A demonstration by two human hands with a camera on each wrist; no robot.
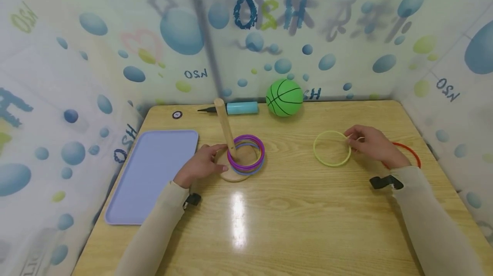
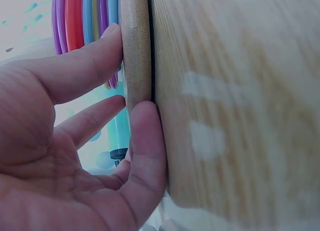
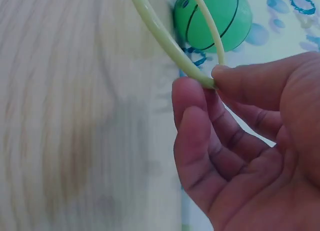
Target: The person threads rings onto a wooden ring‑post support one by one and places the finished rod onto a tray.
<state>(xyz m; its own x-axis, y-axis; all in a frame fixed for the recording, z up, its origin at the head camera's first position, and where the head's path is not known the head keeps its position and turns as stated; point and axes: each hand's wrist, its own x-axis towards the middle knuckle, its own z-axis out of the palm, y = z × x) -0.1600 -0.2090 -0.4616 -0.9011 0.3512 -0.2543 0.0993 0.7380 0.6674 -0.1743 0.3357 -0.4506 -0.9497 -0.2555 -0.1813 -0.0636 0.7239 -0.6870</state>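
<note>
At the left of the table stands a ring-toss stand with an upright wooden peg (image 1: 224, 124) and a round wooden base (image 1: 233, 177). Several coloured rings (image 2: 75, 21), purple, red, blue and yellow, are stacked around the peg. My left hand (image 1: 201, 164) holds the base by its left rim, thumb and fingers spread along the edge. Over the right part of the table, my right hand (image 1: 371, 143) pinches a yellow-green ring (image 3: 165, 38) between thumb and fingertips. A red ring (image 1: 410, 149) lies partly hidden behind the right wrist.
A lavender tray (image 1: 154, 173) lies left of the stand. Along the back are a blue hand pump (image 1: 242, 108) with a black nozzle, a green ball (image 1: 284, 98) and a small dark round disc (image 1: 177, 115). Patterned curtains surround the table.
</note>
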